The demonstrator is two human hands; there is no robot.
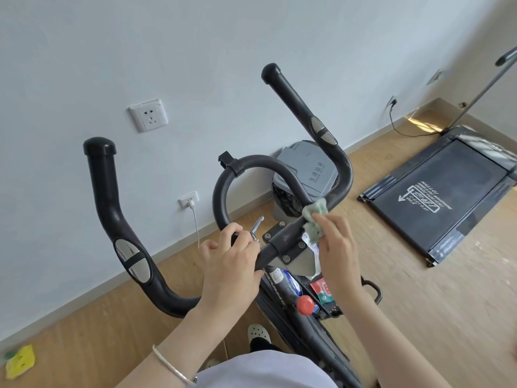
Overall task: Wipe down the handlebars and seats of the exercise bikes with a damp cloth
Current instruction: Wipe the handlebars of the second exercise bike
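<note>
White top at the frame's foot and a silver bangle on one wrist, a person leans over an exercise bike's handlebars. Left hand wraps the crossbar just left of the clamp, fingers curled over the black tube as if to steady it. Right hand pinches a bunched, pale-green cloth at its fingertips and presses it to the bar just right of the clamp, at the foot of the right horn.

That horn's long axis runs up and away from the cloth toward the wall, so the right hand is the nearer for a stroke along it. The left horn, left of the clamp beyond the gripping hand, looks a job for later. Both horns are matte black tube with rounded end caps and oval silver plates, and a looped centre bar arches above the clamp. No seat is in view.

Behind the clamp stands a grey lidded bin. Right of the clamp a black treadmill lies on the wood-look floor, and left of it a white socket sits on the wall.
</note>
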